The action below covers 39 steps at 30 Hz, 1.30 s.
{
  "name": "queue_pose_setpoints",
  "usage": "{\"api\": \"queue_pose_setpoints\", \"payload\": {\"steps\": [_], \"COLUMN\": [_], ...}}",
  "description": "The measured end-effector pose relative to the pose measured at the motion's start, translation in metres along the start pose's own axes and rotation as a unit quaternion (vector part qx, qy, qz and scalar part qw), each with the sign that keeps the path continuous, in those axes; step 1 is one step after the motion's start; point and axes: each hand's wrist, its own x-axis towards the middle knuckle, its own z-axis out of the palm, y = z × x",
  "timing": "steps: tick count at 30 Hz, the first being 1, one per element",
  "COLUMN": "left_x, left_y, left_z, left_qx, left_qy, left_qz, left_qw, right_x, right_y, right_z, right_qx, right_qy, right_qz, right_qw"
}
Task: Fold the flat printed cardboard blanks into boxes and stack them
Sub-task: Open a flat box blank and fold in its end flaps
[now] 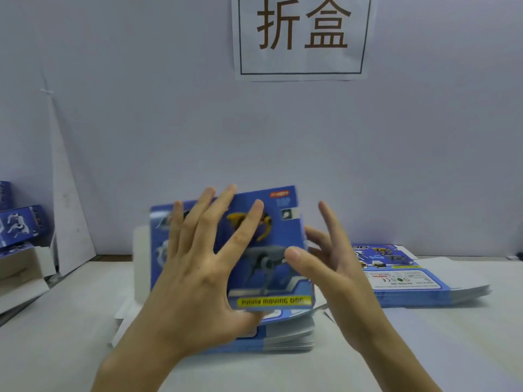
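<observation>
Head view puts the blue printed blank (283,273) at centre, upright just above a stack of flat blanks (288,332). Its picture side faces you. Its long axis runs roughly top to bottom, leaning a little to the right, and the yellow caption strip along the lower edge reads the right way up.

Your left grip (198,278) lies spread over that face with straight fingers pressing on it, the thumb at the bottom edge, nothing clenched. Your right grip (339,278) is also released: its thumb touches the face near the right edge, and the fingers fan out beside that edge.

A white flap (140,264) sticks out past the blank's left side. The stack below is partly covered by your left wrist.

Further right on the surface (424,349) lies a second pile of flat blanks (410,278). Folded boxes (19,224) sit at the far left, cut off by the frame. A paper sign (301,35) hangs on the wall behind. The blank's print is blurred, so small lettering cannot be read.
</observation>
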Motion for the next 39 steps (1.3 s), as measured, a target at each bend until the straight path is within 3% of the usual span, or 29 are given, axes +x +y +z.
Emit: {"api": "queue_pose_setpoints", "payload": {"steps": [3,5,7,10,13,15,17,19,21,24,28,34,39], "left_x": [0.001,0.001,0.000,-0.002,-0.001,-0.001,-0.004,-0.008,-0.009,-0.008,-0.005,-0.009,-0.011], "left_y": [0.002,0.004,0.000,-0.006,-0.010,-0.016,-0.023,-0.029,-0.026,-0.018,-0.015,-0.019,-0.033], "left_z": [0.008,0.010,0.014,0.019,0.024,0.025,0.027,0.029,0.034,0.043,0.038,0.028,0.029], "left_qx": [-0.100,-0.245,-0.380,-0.544,-0.590,-0.565,-0.513,-0.493,-0.467,-0.379,-0.399,-0.216,-0.260], "left_qy": [0.050,0.050,0.040,0.018,0.058,0.065,0.034,-0.020,-0.062,-0.074,-0.032,0.019,0.017], "left_qz": [-0.134,-0.253,-0.320,-0.306,-0.305,-0.295,-0.286,-0.293,-0.280,-0.234,-0.277,-0.169,-0.201], "left_qw": [0.985,0.935,0.867,0.781,0.745,0.768,0.809,0.819,0.837,0.892,0.874,0.961,0.944], "right_x": [0.005,0.007,0.008,0.008,0.006,0.007,0.010,0.010,0.010,0.011,0.010,0.009,0.008], "right_y": [0.003,0.005,0.007,0.012,0.016,0.015,0.017,0.017,0.014,0.014,0.020,0.021,0.020], "right_z": [-0.004,-0.005,-0.005,-0.002,-0.002,-0.005,-0.011,-0.018,-0.020,-0.022,-0.021,-0.025,-0.028], "right_qx": [0.090,0.148,0.202,0.214,0.115,0.023,-0.046,-0.069,-0.055,-0.039,-0.134,-0.257,-0.392], "right_qy": [0.098,0.122,0.089,0.004,-0.018,-0.010,0.047,0.085,0.061,0.019,0.032,-0.029,-0.083], "right_qz": [-0.010,-0.014,-0.007,0.022,0.055,0.078,0.085,0.062,0.024,-0.005,-0.040,-0.075,-0.130], "right_qw": [0.991,0.981,0.975,0.977,0.992,0.997,0.994,0.992,0.996,0.999,0.990,0.963,0.907]}}
